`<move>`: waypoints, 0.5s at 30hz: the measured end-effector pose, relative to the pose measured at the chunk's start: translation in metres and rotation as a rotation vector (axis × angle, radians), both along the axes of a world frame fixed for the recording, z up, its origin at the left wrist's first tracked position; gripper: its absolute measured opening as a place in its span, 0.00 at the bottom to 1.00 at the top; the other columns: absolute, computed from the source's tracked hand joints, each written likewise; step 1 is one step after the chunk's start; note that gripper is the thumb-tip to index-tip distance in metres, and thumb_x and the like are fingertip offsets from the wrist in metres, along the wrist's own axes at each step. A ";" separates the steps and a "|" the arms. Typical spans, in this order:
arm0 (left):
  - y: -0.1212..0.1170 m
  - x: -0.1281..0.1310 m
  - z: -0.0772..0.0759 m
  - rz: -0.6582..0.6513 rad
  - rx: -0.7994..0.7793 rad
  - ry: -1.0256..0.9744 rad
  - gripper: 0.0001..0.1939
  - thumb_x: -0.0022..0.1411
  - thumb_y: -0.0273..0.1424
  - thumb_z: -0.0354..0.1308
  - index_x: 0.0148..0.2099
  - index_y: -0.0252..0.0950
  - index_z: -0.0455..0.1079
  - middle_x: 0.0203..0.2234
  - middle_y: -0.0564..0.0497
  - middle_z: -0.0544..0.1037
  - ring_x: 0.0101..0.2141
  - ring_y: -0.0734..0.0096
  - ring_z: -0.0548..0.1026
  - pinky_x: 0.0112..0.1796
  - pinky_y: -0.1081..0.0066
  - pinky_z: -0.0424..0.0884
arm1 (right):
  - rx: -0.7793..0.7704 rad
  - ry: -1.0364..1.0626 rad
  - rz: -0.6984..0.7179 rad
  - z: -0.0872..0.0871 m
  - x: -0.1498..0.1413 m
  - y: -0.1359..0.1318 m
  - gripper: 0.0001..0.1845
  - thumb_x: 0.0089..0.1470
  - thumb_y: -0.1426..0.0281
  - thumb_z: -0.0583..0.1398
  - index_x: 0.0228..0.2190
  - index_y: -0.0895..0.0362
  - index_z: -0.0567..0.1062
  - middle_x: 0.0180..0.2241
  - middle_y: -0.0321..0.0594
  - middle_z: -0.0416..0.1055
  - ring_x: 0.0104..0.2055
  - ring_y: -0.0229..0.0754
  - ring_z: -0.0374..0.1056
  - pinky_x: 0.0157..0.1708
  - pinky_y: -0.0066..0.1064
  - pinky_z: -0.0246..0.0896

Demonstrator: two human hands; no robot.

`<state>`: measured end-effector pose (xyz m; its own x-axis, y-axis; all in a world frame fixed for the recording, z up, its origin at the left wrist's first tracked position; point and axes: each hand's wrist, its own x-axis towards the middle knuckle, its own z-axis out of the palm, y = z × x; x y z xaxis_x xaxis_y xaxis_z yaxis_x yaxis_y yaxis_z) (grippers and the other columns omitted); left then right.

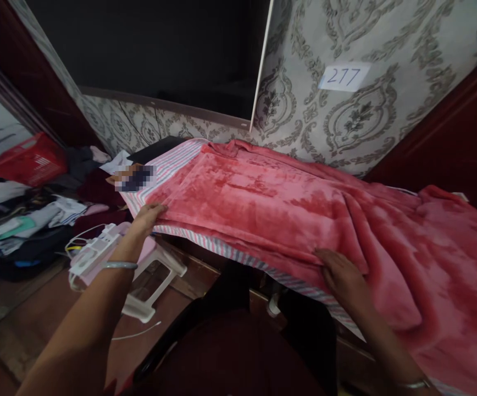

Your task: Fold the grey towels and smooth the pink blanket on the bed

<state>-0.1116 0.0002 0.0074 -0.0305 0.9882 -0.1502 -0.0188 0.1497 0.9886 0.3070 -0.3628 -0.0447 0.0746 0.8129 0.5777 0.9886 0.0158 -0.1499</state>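
Note:
A plush pink-red blanket (263, 203) lies spread over a striped cloth (222, 247) on a table against the wall. My left hand (148, 215) rests on the blanket's near left corner, fingers curled round its edge. My right hand (343, 278) lies flat on the blanket's near edge, fingers stretched along a fold. A bangle shows on each wrist.
A patterned wall carries a paper label reading 277 (343, 77) and a dark screen (156, 49). A white plastic stool (156, 275) with a power strip (94, 250) stands at the left. Piled clothes (36, 220) and a red basket (30, 159) lie beyond.

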 end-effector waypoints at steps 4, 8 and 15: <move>-0.004 0.000 -0.001 -0.075 -0.025 0.097 0.16 0.34 0.31 0.69 0.20 0.38 0.62 0.14 0.59 0.64 0.16 0.76 0.64 0.17 0.74 0.68 | -0.042 0.015 0.001 -0.006 -0.005 -0.003 0.19 0.65 0.67 0.52 0.54 0.56 0.73 0.50 0.48 0.76 0.53 0.50 0.71 0.54 0.48 0.67; -0.007 -0.001 0.003 -0.125 -0.044 0.159 0.17 0.35 0.35 0.70 0.22 0.38 0.63 0.14 0.59 0.63 0.16 0.76 0.64 0.17 0.73 0.69 | -0.114 0.016 0.007 0.001 -0.007 -0.005 0.25 0.63 0.58 0.57 0.57 0.55 0.70 0.54 0.50 0.73 0.56 0.54 0.69 0.55 0.50 0.66; -0.010 0.001 0.000 -0.180 0.016 0.245 0.21 0.39 0.43 0.70 0.23 0.38 0.61 0.14 0.59 0.64 0.15 0.77 0.64 0.14 0.77 0.62 | -0.116 -0.016 -0.028 0.001 -0.009 -0.001 0.26 0.62 0.74 0.51 0.60 0.56 0.68 0.54 0.48 0.74 0.55 0.51 0.69 0.56 0.48 0.66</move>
<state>-0.1108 -0.0098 0.0079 0.1118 0.9832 -0.1444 0.2460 0.1134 0.9626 0.2980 -0.3638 -0.0438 0.0893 0.8719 0.4816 0.9907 -0.0280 -0.1330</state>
